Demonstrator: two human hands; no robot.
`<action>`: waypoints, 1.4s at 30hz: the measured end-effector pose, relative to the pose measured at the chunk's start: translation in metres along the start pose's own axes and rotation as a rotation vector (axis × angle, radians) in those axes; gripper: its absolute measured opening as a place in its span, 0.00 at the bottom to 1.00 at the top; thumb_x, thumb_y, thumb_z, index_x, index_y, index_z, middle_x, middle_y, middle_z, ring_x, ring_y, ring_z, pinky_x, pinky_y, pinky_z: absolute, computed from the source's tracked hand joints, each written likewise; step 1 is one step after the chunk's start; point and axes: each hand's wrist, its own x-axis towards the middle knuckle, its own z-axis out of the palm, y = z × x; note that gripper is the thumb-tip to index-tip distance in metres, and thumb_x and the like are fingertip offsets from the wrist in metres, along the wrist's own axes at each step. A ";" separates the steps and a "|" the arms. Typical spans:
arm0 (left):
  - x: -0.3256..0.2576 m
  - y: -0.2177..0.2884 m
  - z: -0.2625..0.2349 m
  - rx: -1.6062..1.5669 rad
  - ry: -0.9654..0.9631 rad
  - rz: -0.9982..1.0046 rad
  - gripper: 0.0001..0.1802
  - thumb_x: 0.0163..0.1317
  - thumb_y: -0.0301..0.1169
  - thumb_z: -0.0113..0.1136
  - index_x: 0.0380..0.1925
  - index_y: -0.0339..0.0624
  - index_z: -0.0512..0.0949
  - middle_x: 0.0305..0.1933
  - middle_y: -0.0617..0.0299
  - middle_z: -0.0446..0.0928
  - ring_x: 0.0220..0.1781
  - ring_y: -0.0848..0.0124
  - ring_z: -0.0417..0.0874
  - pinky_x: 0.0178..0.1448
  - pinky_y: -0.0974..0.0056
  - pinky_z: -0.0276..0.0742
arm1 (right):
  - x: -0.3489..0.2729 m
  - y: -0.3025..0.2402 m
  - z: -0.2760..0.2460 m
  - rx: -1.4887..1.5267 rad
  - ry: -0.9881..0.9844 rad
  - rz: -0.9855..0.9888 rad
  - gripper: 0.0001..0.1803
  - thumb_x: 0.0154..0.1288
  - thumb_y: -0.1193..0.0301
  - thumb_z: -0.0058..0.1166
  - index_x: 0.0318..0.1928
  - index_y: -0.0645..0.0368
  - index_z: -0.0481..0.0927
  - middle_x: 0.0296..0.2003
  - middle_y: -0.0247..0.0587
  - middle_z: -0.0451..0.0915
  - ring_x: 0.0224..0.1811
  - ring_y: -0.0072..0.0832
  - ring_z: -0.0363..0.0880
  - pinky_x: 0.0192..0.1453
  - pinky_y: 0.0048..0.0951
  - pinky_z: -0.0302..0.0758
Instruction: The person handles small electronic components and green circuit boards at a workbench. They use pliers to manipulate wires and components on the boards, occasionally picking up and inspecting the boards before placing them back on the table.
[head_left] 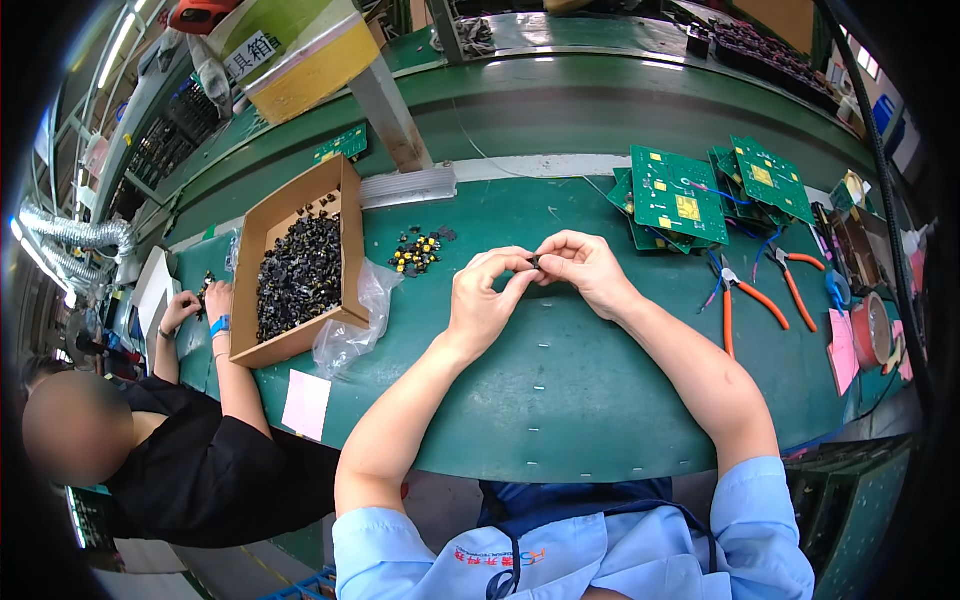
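Over the middle of the green table, my left hand (484,298) and my right hand (592,275) meet fingertip to fingertip. Both pinch a small dark part (535,262), mostly covered by the fingers, so its exact kind does not show. Left of my hands lies a loose pile of small black and yellow components (416,253). Farther left, an open cardboard box (350,250) holds a heap of similar small black parts (300,275). A crumpled clear plastic bag (365,310) hangs out beside the box's near right corner.
Green circuit boards (680,195) are stacked at the back right. Orange-handled pliers (745,300) and a second pair (795,285) lie near them. A tape roll (870,330) stands far right. Small pale bits dot the table before me. At left, a co-worker's hands (215,300) handle small parts.
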 end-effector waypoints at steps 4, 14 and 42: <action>0.000 -0.001 -0.001 0.048 0.013 0.043 0.04 0.43 0.22 0.58 0.23 0.37 0.75 0.32 0.58 0.76 0.37 0.69 0.76 0.43 0.68 0.69 | -0.001 -0.001 0.003 0.012 0.001 0.006 0.08 0.55 0.76 0.49 0.36 0.66 0.72 0.29 0.39 0.76 0.31 0.21 0.75 0.36 0.20 0.73; -0.001 -0.002 0.001 -0.118 0.040 -0.066 0.04 0.46 0.22 0.57 0.24 0.36 0.74 0.32 0.60 0.76 0.35 0.74 0.75 0.42 0.71 0.69 | -0.001 -0.003 0.002 0.080 -0.017 0.047 0.08 0.55 0.75 0.49 0.36 0.65 0.72 0.29 0.39 0.75 0.30 0.22 0.75 0.37 0.21 0.74; 0.025 0.005 -0.052 -0.108 0.289 -0.144 0.03 0.47 0.23 0.57 0.22 0.36 0.73 0.24 0.64 0.73 0.28 0.79 0.71 0.34 0.74 0.67 | -0.024 -0.033 0.047 -0.167 0.078 -0.105 0.07 0.54 0.76 0.50 0.35 0.63 0.71 0.27 0.37 0.75 0.29 0.21 0.75 0.34 0.22 0.74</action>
